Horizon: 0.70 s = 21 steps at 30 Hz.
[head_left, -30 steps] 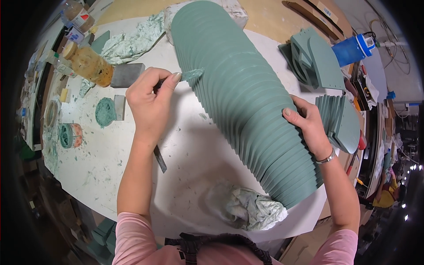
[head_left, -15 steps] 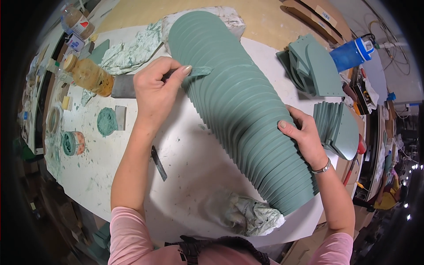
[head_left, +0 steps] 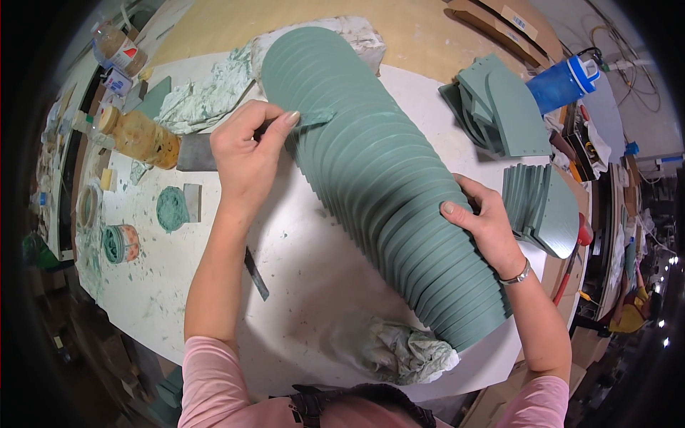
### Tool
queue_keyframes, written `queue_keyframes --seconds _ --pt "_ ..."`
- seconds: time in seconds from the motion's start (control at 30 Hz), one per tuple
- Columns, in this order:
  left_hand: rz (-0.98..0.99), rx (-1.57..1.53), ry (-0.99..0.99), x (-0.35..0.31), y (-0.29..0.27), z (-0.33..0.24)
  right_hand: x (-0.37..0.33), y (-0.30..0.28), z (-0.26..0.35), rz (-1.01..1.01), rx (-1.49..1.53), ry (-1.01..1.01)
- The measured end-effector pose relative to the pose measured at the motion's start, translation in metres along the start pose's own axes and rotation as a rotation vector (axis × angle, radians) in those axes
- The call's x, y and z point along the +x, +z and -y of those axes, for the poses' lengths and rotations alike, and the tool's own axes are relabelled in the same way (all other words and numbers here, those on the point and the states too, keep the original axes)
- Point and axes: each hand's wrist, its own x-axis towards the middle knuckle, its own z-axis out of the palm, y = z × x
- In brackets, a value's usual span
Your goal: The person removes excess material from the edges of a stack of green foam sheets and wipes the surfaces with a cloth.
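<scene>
A long ribbed form (head_left: 378,164) of stacked green slabs lies diagonally across the table, its far end on a white block (head_left: 360,39). My left hand (head_left: 248,157) is closed in a pinch on a thin, putty-smeared scraper (head_left: 316,118). The scraper's tip lies against the ribs on the form's left side, near the far end. Lower on the right side, my right hand (head_left: 489,228) grips the form, thumb on top and fingers around its edge, partly hidden. A crumpled, stained rag (head_left: 403,349) lies by the form's near end.
To the left are a round patch of green putty (head_left: 172,209), an open putty jar (head_left: 121,244), a yellowish bottle (head_left: 146,139) and another rag (head_left: 203,96). A dark strip (head_left: 255,274) lies near my left forearm. Green panels (head_left: 503,107) and a blue bottle (head_left: 560,87) stand right.
The whole view has shifted slightly. The scraper tip stays on nearly the same ribs, its blade now looking darker and turned a little. My right hand keeps its grip on the form.
</scene>
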Motion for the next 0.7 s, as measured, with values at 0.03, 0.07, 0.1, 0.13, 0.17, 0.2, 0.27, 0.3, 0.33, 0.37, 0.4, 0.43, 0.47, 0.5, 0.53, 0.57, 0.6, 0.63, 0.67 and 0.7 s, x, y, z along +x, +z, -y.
queue_keyframes --seconds 0.03,0.07,0.1,0.13,0.17,0.2,0.27,0.3,0.33,0.37,0.4,0.43,0.47,0.5,0.53,0.57,0.6,0.63,0.67,0.7 --pt "0.001 -0.013 -0.002 0.000 0.000 0.000 0.000 0.000 -0.001 0.010 -0.008 0.003" --pt "0.003 -0.014 0.000 0.000 0.000 0.000 0.000 -0.001 -0.001 0.008 -0.007 0.002" --pt "0.006 -0.014 0.000 -0.001 0.000 0.000 0.000 0.000 -0.001 0.002 -0.004 -0.007" --pt "0.009 -0.014 0.000 -0.001 0.000 0.000 -0.001 -0.001 -0.001 -0.004 -0.001 -0.016" --pt "0.011 -0.014 0.002 0.000 -0.001 0.000 -0.001 0.000 0.000 -0.006 0.001 -0.016" --pt "-0.013 -0.021 -0.021 0.000 -0.003 0.000 -0.001 -0.001 0.000 -0.002 -0.009 -0.014" --pt "-0.036 -0.027 -0.042 0.002 -0.003 -0.001 -0.001 0.000 0.000 0.001 -0.017 -0.013" --pt "-0.019 -0.039 -0.016 0.003 -0.002 -0.001 -0.002 0.000 0.000 -0.003 -0.012 -0.017" --pt "-0.002 -0.051 0.009 0.005 -0.002 -0.001 -0.002 0.000 -0.001 -0.007 -0.007 -0.021" --pt "0.001 -0.052 0.012 0.007 0.000 -0.002 -0.002 -0.001 -0.001 -0.011 -0.005 -0.021" --pt "0.021 -0.053 0.004 0.009 0.003 -0.003 -0.001 -0.002 -0.001 -0.006 -0.015 -0.016" --pt "0.042 -0.054 -0.005 0.011 0.007 -0.005 -0.001 -0.003 -0.002 -0.001 -0.026 -0.010" --pt "0.044 -0.052 -0.001 0.013 0.009 -0.005 -0.001 -0.003 -0.002 -0.002 -0.022 -0.012" --pt "0.049 -0.057 0.008 0.016 0.013 -0.005 -0.001 -0.002 -0.003 -0.002 -0.021 -0.017" --pt "0.053 -0.061 0.018 0.018 0.015 -0.005 -0.001 -0.002 -0.004 -0.002 -0.021 -0.022" --pt "0.056 -0.063 0.021 0.019 0.019 -0.007 0.000 -0.003 -0.005 -0.006 -0.019 -0.021" --pt "0.070 -0.071 0.005 0.021 0.022 -0.009 0.000 -0.003 -0.006 -0.001 -0.010 -0.026" --pt "0.084 -0.078 -0.011 0.022 0.025 -0.011 0.000 -0.003 -0.006 0.004 -0.001 -0.032" --pt "0.088 -0.081 -0.009 0.023 0.029 -0.012 0.000 -0.003 -0.007 -0.001 0.000 -0.030" --pt "0.098 -0.063 0.003 0.024 0.032 -0.013 0.000 -0.004 -0.007 0.000 -0.004 -0.023"
